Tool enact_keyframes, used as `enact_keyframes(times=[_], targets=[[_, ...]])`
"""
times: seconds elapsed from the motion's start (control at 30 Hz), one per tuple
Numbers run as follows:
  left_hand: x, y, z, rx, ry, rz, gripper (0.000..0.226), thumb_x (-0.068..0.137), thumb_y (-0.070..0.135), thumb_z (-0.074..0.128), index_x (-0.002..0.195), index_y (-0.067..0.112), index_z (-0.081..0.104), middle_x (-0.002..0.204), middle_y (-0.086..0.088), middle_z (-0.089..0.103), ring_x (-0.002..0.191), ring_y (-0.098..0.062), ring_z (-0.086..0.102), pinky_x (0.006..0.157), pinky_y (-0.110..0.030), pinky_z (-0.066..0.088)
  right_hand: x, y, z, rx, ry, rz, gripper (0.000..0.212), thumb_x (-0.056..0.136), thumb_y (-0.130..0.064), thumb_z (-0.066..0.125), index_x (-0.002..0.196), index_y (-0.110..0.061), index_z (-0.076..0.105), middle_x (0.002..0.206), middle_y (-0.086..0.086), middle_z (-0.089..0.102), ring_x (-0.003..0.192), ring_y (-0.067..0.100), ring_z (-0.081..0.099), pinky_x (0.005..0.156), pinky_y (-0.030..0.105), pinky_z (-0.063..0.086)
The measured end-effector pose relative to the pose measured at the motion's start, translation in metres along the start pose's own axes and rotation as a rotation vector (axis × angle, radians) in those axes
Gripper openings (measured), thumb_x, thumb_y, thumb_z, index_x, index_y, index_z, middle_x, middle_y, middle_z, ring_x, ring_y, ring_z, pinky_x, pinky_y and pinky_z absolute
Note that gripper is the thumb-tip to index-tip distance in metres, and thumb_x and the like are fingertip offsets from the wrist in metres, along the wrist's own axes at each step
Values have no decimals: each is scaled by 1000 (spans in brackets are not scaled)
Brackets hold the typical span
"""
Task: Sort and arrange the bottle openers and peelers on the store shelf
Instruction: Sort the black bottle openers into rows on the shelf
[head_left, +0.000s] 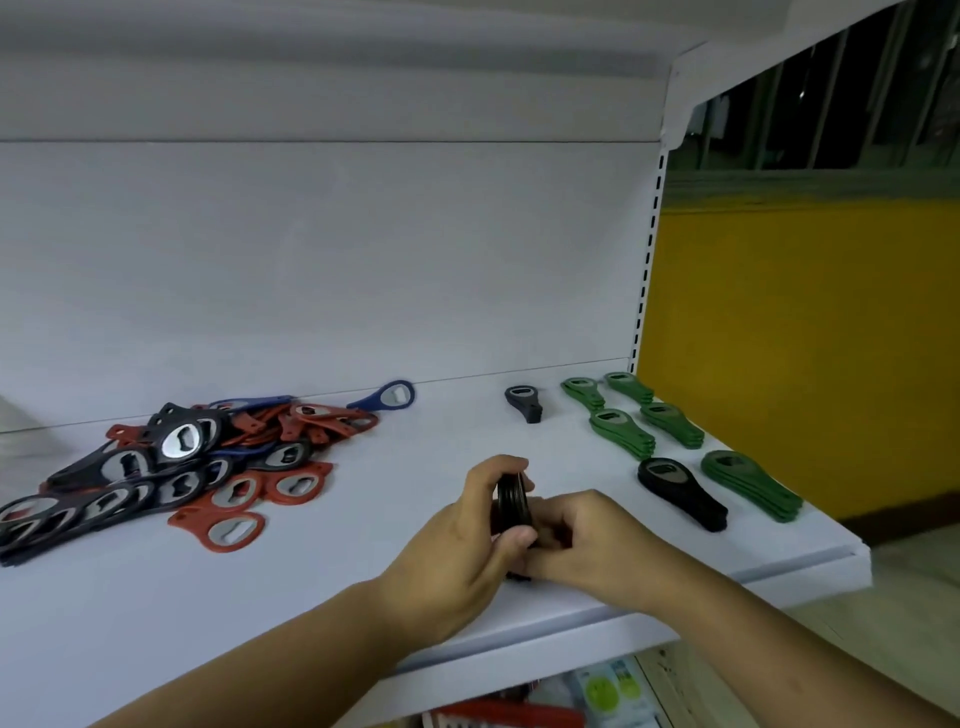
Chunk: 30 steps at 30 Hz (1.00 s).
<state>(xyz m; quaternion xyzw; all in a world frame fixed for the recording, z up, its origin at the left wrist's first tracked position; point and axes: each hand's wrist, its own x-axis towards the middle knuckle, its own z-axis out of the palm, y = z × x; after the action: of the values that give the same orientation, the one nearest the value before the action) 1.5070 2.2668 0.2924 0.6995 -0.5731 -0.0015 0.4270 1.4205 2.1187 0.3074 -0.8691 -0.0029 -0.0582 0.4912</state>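
Both hands hold a small stack of black bottle openers on edge above the white shelf. My left hand grips the stack with thumb and fingers. My right hand curls round its lower part. A mixed pile of red, black and blue openers lies at the left. Several stacks of green openers sit in rows at the right, with a black stack beside them. One dark opener lies alone near the back, and a blue opener lies by the pile.
The shelf's back panel rises behind the openers. Its right edge ends by a yellow wall. A lower shelf with packaged goods shows beneath the front edge.
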Motion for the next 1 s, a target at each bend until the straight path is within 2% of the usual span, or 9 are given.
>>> enact_keyframes(times=[0.13, 0.23, 0.37, 0.47, 0.53, 0.63, 0.73, 0.87, 1.0], targets=[[1, -2, -1, -73, 40, -32, 45, 84, 50, 44, 113, 71, 17, 120, 30, 47, 112, 3, 55, 95, -24, 48, 4, 3, 1, 13, 11, 36, 16, 76, -22, 74, 66, -18, 63, 59, -6, 36, 62, 13, 33, 62, 27, 29], [1, 0, -1, -99, 52, -37, 45, 83, 48, 50, 113, 68, 24, 123, 30, 47, 117, -1, 55, 98, -32, 48, 6, 4, 2, 4, 13, 38, 21, 73, -20, 73, 83, -3, 65, 60, -4, 36, 63, 15, 34, 64, 30, 31], [1, 4, -2, -131, 71, -48, 48, 80, 45, 57, 113, 66, 29, 127, 27, 46, 117, -1, 55, 100, -29, 46, 5, 6, 1, 1, 11, 56, 19, 75, -16, 74, 67, -7, 60, 58, -4, 35, 61, 14, 34, 63, 27, 30], [0, 5, -2, -155, 90, -70, 50, 76, 44, 64, 121, 51, 44, 123, 16, 58, 113, -3, 59, 99, -25, 46, 2, 9, 0, -1, 11, 63, 27, 73, -21, 77, 71, 0, 60, 59, -5, 37, 60, 11, 36, 63, 25, 32], [-1, 6, -2, -203, 119, -91, 48, 74, 40, 68, 120, 41, 54, 115, 7, 65, 110, -4, 62, 97, -25, 48, 1, 10, 1, 0, 15, 63, 36, 67, -33, 77, 78, -1, 65, 64, -2, 45, 62, 10, 41, 65, 23, 36], [0, 8, -3, -246, 127, -125, 43, 74, 31, 73, 113, 37, 56, 111, 10, 65, 107, -6, 63, 94, -23, 49, 2, 10, 5, -16, 34, 69, 49, 57, -51, 72, 82, -9, 68, 71, 0, 53, 69, 10, 48, 70, 28, 40], [-2, 8, -4, -308, 120, -145, 41, 78, 13, 70, 111, 30, 54, 112, 13, 61, 105, -9, 64, 91, -25, 51, 3, 10, 4, -11, 52, 87, 45, 55, -54, 75, 77, -15, 69, 68, 1, 51, 67, 12, 45, 68, 29, 38], [-3, 11, -8, -503, 164, -166, 40, 83, -7, 63, 113, 17, 53, 112, -3, 60, 103, -21, 65, 85, -27, 54, 1, 2, -3, 23, 22, 95, 19, 68, -35, 81, 68, -17, 72, 63, 6, 41, 61, 17, 34, 62, 32, 27], [-2, 12, -11, -611, 221, -171, 40, 81, 1, 61, 117, 16, 51, 112, -13, 58, 100, -24, 67, 80, -28, 54, 3, -5, -2, 29, -2, 79, 19, 65, -40, 79, 73, -23, 78, 65, 18, 56, 63, 18, 41, 63, 34, 31]])
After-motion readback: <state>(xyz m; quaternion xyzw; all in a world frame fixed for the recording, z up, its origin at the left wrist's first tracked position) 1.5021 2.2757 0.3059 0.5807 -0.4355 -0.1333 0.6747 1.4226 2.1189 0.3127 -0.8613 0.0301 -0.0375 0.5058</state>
